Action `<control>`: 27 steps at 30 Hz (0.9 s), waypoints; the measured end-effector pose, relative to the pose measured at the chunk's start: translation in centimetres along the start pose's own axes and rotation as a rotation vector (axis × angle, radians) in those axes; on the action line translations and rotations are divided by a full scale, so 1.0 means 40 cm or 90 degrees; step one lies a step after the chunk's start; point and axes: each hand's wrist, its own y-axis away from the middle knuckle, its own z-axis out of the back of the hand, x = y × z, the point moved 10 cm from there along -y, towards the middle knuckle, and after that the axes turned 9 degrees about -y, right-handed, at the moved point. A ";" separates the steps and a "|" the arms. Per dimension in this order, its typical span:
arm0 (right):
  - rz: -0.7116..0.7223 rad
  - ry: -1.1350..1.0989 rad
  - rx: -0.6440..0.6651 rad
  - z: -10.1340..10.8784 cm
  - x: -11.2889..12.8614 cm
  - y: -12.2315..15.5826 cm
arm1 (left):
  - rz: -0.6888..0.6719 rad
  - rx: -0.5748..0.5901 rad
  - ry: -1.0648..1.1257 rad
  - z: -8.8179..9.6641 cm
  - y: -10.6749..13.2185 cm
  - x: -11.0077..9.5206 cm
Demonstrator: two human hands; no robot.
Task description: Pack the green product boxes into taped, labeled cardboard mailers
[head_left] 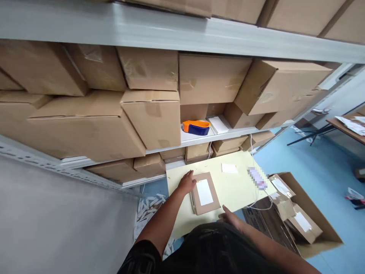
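A flat brown cardboard box (216,198) with a white label (204,192) on top lies on the pale yellow tabletop (234,194). My left hand (187,182) is at its upper left edge, thumb over the top and fingers along the side, closed on it. Just off the box's lower right corner is my right hand (229,217), slightly blurred, its fingers apart and holding nothing. A blank white slip (229,168) rests farther back on the table.
Shelves of cardboard boxes (151,120) rise behind the table; an orange and blue tape dispenser (196,127) sits beside white slips (218,125). A blurred-out phone-like object (257,178) and white cable (266,207) lie right. A large open carton (322,217) holds labelled parcels.
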 end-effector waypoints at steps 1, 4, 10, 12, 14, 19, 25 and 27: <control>-0.020 -0.068 0.011 -0.010 0.002 -0.014 | 0.009 0.012 -0.004 -0.011 -0.005 -0.001; -0.038 -0.150 -0.027 0.016 0.087 -0.063 | 0.053 0.015 -0.019 -0.042 0.026 0.000; 0.149 0.112 -0.136 0.145 0.334 -0.156 | 0.120 0.064 0.024 -0.133 0.178 -0.008; 0.161 0.124 -0.125 0.160 0.357 -0.180 | 0.122 0.098 0.063 -0.153 0.199 -0.015; 0.155 0.116 -0.114 0.169 0.358 -0.197 | 0.157 0.097 0.113 -0.146 0.193 -0.004; 0.134 0.094 -0.086 0.174 0.345 -0.221 | 0.253 0.054 0.209 -0.104 0.099 0.014; 0.248 0.149 -0.066 0.196 0.428 -0.229 | 0.303 0.005 0.266 -0.087 0.075 -0.032; 0.331 0.152 -0.054 0.215 0.460 -0.210 | 0.294 -0.073 0.331 -0.079 0.110 -0.058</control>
